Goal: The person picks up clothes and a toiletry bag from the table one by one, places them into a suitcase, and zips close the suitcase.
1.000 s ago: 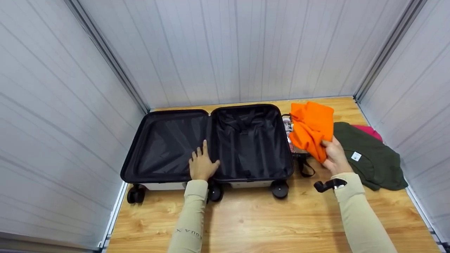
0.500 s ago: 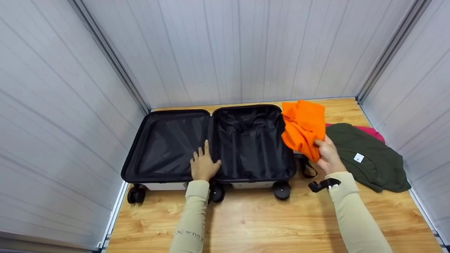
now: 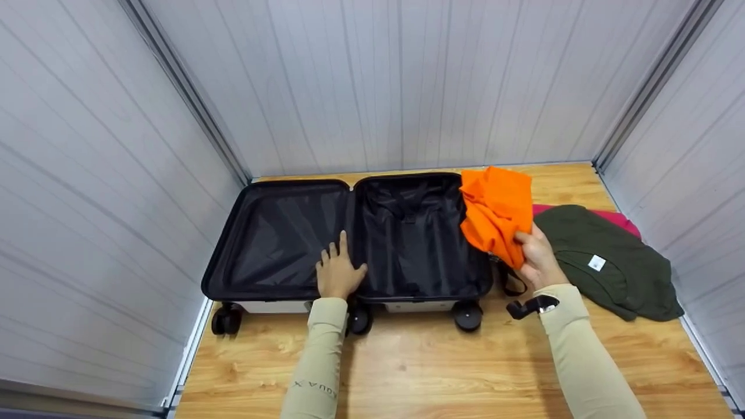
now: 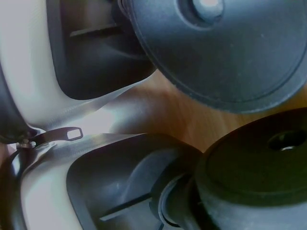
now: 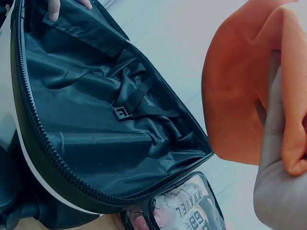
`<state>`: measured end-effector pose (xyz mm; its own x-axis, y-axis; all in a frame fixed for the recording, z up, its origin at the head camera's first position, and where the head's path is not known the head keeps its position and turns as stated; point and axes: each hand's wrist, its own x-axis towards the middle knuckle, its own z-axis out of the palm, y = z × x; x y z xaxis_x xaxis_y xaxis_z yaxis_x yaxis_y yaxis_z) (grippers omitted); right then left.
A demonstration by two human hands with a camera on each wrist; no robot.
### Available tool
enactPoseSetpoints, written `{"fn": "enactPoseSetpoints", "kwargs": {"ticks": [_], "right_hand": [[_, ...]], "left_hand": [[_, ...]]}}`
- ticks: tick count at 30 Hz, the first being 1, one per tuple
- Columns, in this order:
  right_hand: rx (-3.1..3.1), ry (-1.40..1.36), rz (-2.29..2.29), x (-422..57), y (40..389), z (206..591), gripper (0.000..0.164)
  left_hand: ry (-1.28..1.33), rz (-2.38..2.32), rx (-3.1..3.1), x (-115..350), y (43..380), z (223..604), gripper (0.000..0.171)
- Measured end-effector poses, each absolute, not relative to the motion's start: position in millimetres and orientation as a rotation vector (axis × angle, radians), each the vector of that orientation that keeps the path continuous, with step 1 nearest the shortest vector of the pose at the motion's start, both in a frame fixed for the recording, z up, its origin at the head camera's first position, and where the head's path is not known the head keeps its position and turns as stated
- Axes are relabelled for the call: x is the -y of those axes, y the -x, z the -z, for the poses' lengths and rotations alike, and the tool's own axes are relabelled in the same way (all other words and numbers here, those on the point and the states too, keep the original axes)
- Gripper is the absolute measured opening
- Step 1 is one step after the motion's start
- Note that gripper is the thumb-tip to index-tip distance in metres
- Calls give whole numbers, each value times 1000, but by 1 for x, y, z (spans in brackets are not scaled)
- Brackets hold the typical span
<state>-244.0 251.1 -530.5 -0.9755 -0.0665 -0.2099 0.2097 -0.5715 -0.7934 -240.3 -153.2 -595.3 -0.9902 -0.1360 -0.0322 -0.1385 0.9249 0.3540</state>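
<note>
A suitcase (image 3: 421, 250) with a black lining lies spread flat on the floor, both halves facing up. My left hand (image 3: 339, 273) rests with spread fingers over the hinge between the halves. Folded orange cloth (image 3: 495, 203), like a garment, is gripped by my right hand (image 3: 538, 256) above the suitcase's right edge. In the right wrist view the fingers go into the folds of the cloth. The left wrist view shows suitcase wheels (image 4: 225, 48) and a zip pull (image 4: 60, 135), with the left hand out of sight.
A dark green garment (image 3: 611, 262) with a white label lies on the floor at right, over a pink cloth (image 3: 623, 221). A clear travel bag (image 5: 187, 206) sits against the suitcase's right side, mostly hidden in the head view. Pale panel walls (image 3: 401, 87) enclose three sides.
My right hand has carried the orange cloth left, from over the travel bag to the suitcase's right edge. The left hand has stayed put on the suitcase.
</note>
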Motion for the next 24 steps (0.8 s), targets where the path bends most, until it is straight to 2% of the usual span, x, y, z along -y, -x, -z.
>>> {"fn": "enactPoseSetpoints", "kwargs": {"ticks": [24], "right_hand": [[-1406, -236, 2596, -232, 252, 535, 47]], "left_hand": [[238, -566, -3064, 154, 239, 595, 97]]}}
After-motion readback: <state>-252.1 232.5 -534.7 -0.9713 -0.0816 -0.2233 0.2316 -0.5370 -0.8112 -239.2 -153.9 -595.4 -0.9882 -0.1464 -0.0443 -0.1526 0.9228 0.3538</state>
